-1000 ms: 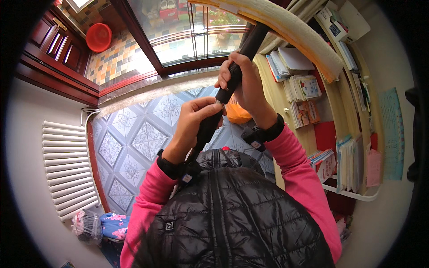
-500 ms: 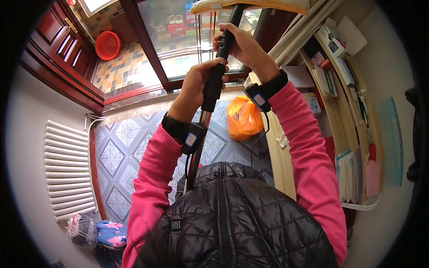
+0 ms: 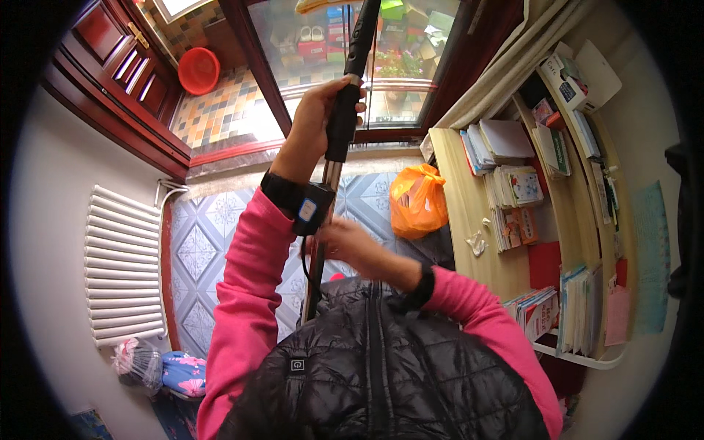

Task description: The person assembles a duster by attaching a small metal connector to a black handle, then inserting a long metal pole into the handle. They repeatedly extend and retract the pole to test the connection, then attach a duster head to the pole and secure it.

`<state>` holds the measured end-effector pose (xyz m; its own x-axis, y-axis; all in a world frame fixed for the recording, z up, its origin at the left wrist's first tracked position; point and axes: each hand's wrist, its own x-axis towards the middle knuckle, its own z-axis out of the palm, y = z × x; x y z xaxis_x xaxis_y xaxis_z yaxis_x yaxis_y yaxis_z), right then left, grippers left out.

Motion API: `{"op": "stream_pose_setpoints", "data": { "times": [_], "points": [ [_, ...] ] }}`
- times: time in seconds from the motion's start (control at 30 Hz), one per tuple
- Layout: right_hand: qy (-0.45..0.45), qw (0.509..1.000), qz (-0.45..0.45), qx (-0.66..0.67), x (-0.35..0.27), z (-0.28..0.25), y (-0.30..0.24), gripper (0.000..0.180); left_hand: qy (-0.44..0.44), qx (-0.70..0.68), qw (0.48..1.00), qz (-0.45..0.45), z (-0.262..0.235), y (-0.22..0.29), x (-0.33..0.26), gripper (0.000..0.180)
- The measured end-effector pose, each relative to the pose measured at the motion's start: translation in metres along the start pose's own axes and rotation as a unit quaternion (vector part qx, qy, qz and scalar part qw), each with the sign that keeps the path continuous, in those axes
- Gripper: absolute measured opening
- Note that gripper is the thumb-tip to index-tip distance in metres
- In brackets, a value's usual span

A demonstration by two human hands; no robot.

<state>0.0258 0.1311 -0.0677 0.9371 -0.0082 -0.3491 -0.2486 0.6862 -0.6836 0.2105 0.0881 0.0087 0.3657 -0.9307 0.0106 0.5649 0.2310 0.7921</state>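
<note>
The fingers of the left hand (image 3: 314, 117) are wrapped around the black grip (image 3: 341, 128) of the pole (image 3: 332, 174), thumb lying along its near face and fingertips showing past its right side, with no gap visible between. The pole slants up and slightly right through these fingers, its dark upper part rising ahead of them and its silver length running back below them toward the body. Below, the right hand (image 3: 353, 244) reaches across to the left, its back turned upward and its bent fingers at the pole's lower part; they are blurred and partly covered, so I cannot tell how firmly they close on it. Just above these fingers, the left wrist carries a small black box (image 3: 314, 207). The left forearm rises steeply to its fingers in a pink sleeve, the elbow low; the right forearm comes in nearly level from the right, its elbow bent out wide and a black strap (image 3: 421, 287) around the wrist. Beyond the left fingers, a yellow pad (image 3: 317, 5) is cut off by the upper edge. Right of both hands stand an orange bag (image 3: 418, 202) and, farther out, a desk (image 3: 458, 198) with books (image 3: 513, 183). Well to the left are a red basin (image 3: 199, 71) and a white radiator (image 3: 125, 268).
</note>
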Motion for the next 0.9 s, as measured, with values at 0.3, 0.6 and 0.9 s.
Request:
{"op": "stream_pose_setpoints", "data": {
  "times": [0.3,0.6,0.9],
  "points": [
    [0.055,0.981,-0.184,-0.039,-0.005,0.033,0.023,0.017,-0.023,0.015,1.000,0.008,0.036,0.007,-0.021,0.034],
    [0.017,0.986,-0.160,-0.036,-0.012,0.032,0.027,0.018,-0.046,0.033,0.998,0.014,0.052,0.009,-0.042,0.046],
    [-0.001,0.990,-0.136,-0.030,-0.016,0.033,0.025,0.011,-0.054,0.098,0.994,-0.015,0.044,-0.002,-0.058,0.049]
  ]
}}
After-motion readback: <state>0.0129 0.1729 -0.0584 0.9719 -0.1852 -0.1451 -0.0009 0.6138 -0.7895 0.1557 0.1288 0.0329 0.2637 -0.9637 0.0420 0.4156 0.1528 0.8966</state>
